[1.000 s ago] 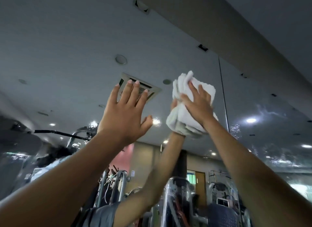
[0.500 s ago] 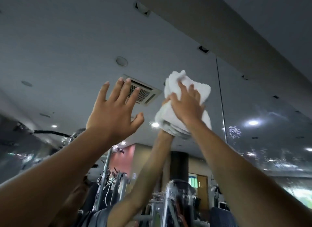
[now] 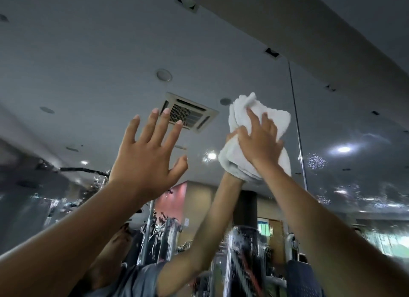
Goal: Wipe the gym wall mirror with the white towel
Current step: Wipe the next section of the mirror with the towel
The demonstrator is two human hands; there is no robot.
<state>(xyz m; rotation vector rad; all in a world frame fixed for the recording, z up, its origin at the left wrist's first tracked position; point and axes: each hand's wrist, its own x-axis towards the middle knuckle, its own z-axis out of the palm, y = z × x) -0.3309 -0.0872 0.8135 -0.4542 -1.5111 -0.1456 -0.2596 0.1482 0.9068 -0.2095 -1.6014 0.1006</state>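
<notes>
High on mirror (image 3: 88, 53), right hand (image 3: 261, 146) presses upright towel (image 3: 280, 122), fingers (image 3: 254, 123) flat; left hand (image 3: 143, 164) splayed.

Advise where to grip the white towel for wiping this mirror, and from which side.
Take the white towel by its broad back face, coming from the room side, palm flat and fingers spread, as the right hand does. It is folded into a thick pad against the mirror, so only that face is free. A thumb could probably hook its layered lower edge.
</notes>
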